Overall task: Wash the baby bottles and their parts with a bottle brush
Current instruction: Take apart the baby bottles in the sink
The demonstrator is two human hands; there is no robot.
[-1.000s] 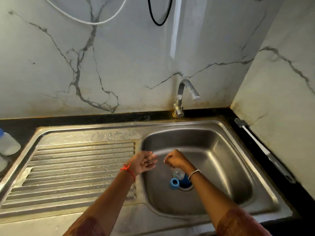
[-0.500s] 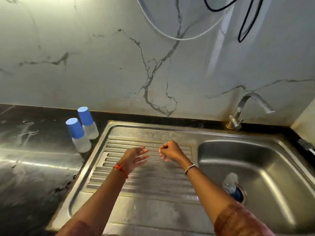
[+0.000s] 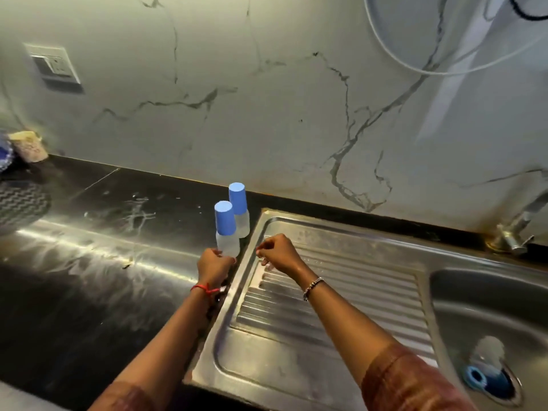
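Observation:
Two frosted baby bottles with blue caps stand on the black counter just left of the sink; the nearer bottle (image 3: pixel 226 232) is in front of the farther bottle (image 3: pixel 240 209). My left hand (image 3: pixel 214 266) grips the base of the nearer bottle. Over the ribbed drainboard (image 3: pixel 341 295) my right hand (image 3: pixel 277 253) hovers with curled fingers, and I see nothing in it. A third clear bottle (image 3: pixel 487 350) lies in the sink basin (image 3: pixel 474 292) by the drain, with a blue ring (image 3: pixel 476 378) beside it. The bottle brush is out of view.
The tap (image 3: pixel 516 232) stands at the back right. A wall switch plate (image 3: pixel 55 65), a yellowish sponge-like item (image 3: pixel 28 145) and a dark textured mat (image 3: pixel 20 203) are at the far left. The wet black counter (image 3: pixel 103 262) stretches left of the sink.
My view swung left from the basin to the counter. Both hands moved left off the basin and across the drainboard; my left hand, open before, now grips the nearer bottle.

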